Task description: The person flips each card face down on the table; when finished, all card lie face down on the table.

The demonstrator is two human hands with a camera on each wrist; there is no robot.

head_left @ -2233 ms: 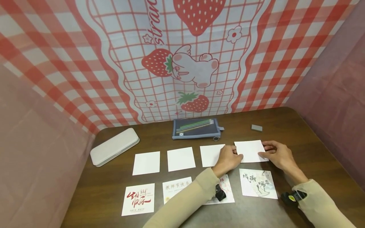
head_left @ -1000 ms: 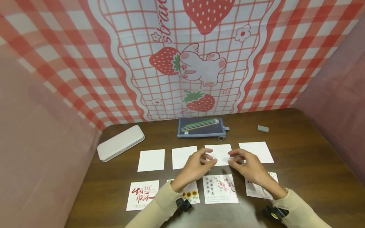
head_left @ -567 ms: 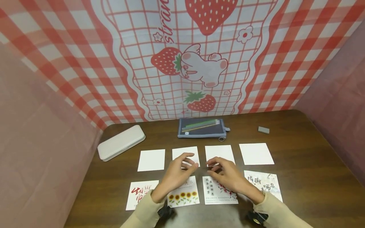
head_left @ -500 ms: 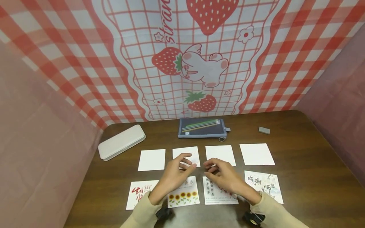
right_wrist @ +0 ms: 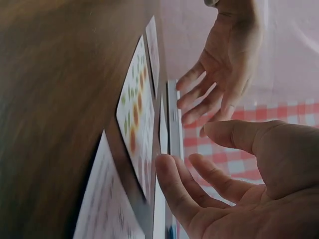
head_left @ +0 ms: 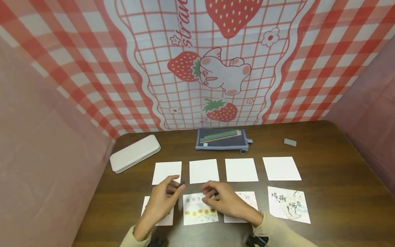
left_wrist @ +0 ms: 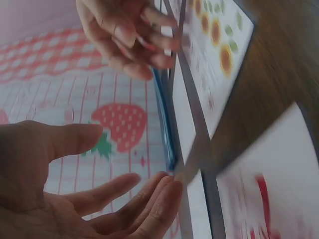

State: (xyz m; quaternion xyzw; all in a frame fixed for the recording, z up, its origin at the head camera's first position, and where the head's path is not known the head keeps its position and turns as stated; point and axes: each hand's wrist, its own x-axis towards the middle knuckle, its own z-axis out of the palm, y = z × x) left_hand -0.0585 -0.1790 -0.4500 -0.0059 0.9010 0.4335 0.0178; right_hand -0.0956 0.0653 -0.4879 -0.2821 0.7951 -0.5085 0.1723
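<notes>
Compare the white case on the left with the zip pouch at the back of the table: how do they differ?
The white case is plain, opaque and lies at an angle; the zip pouch is dark blue-grey and lies nearly square to the back edge. Pencils show on the pouch; the case shows no contents. Both lie flat on the table, untouched.

A dark wooden bench [head_left: 333, 171] stands against a red-checked strawberry cloth backdrop [head_left: 216, 61]; plain pinkish panels [head_left: 46, 144], perhaps fabric, close both sides.
</notes>
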